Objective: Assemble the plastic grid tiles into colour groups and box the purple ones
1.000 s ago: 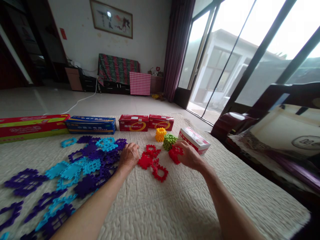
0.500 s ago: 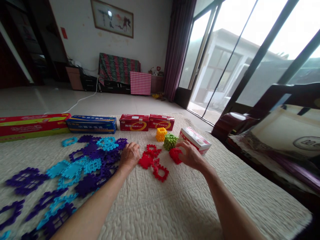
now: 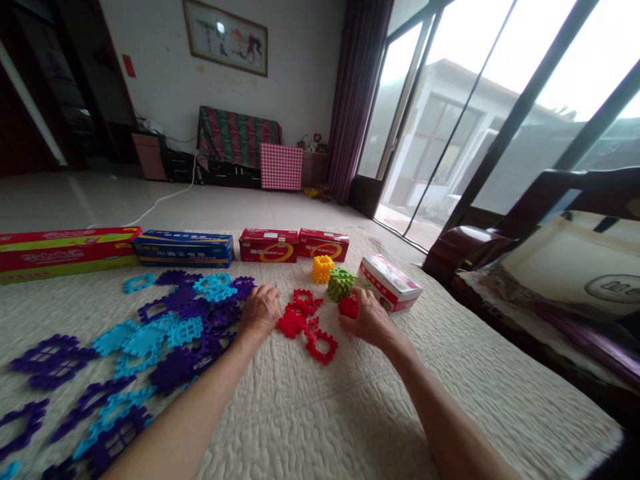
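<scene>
On the quilted cover my right hand (image 3: 369, 317) is closed round a red interlocking block (image 3: 349, 307); its thumb lies on the near side and its fingers on the far side. Just behind the block sits a green assembled cube (image 3: 342, 284), with a yellow one (image 3: 323, 269) beyond it. My left hand (image 3: 261, 312) rests on the cover with bent fingers and nothing visible in it. Flat red interlocking pieces (image 3: 295, 321) lie between both hands. To the left of my left hand spread purple pieces (image 3: 173, 370) and light blue pieces (image 3: 146, 339), some overlapping.
Along the far edge stand a red and yellow-green box (image 3: 67, 253), a blue box (image 3: 184, 249) and two red boxes (image 3: 269, 246). A white and red box (image 3: 391, 283) sits just beyond my right hand. A wooden seat (image 3: 470, 240) is at the right.
My right hand has turned about the red block, its thumb now on the near left side and its fingers farther back. My left hand and the loose pieces have stayed put.
</scene>
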### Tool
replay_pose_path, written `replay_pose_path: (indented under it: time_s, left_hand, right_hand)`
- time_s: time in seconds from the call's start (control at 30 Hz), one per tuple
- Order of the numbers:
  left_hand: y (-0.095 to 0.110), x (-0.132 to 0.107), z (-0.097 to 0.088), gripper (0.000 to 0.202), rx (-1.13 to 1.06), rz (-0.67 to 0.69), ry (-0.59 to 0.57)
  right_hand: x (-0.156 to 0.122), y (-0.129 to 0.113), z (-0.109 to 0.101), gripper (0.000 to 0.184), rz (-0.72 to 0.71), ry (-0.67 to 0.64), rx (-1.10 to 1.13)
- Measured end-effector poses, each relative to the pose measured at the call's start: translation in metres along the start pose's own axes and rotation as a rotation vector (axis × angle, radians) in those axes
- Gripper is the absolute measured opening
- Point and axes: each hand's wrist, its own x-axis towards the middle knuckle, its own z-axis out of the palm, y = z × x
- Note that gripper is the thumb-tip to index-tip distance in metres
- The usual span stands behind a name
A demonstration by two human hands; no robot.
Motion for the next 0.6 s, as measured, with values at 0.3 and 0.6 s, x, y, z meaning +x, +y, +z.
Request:
replay_pose_path:
  time_s: [0.3,0.6]
  left_hand:
    - [-0.0016,0.0006,0.0026,0.027,-0.005,0.006,0.009]
    - [-0.0015,0.0006,0.0034,0.026,0.003,0.016,0.028]
  right_hand:
    - [0.0000,-0.0037,0.0066,0.045,0.057,-0.020,-0.016]
    - [0.0017,-0.0021,0.0077,0.040,0.091,-0.002,-0.020]
